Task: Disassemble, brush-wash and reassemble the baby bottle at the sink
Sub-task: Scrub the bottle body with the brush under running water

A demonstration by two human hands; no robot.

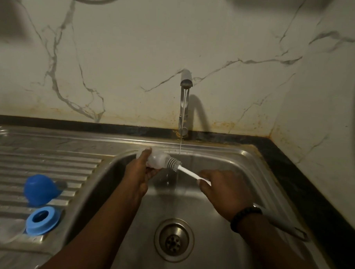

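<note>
A white marble-patterned wall (135, 51) with grey veins rises behind a dark stone counter (305, 160) into which a stainless steel sink (253, 158) is set. Its ribbed steel draining board (39, 165) stretches to the left of the basin, and a round metal drain strainer (173, 240) sits in the basin floor. A tall chrome tap (184, 106) stands at the back edge, with a thin stream of water (180, 142) falling from its spout into the basin.

Two bare forearms reach in from the bottom edge. The left hand (138, 173) holds the clear plastic baby bottle body (157, 160) above the back left part of the basin, lying roughly on its side with its mouth turned right; the grip is wrapped around the bottle's base end. The right hand (225, 189) has its grip closed round the white handle of a bottle brush (186, 171), whose grey ribbed head sits at the bottle's mouth, partly inside it, just beside the falling water. A black bead bracelet (244, 216) circles the right wrist. A grey looped handle end (290, 228) shows past that wrist, near the sink's right rim.

On the draining board, well apart from the hands, lie a blue domed bottle cap (41, 191) and, just in front of it, a light blue screw ring (42, 220). A pale translucent piece beside the ring is too blurred to identify.
</note>
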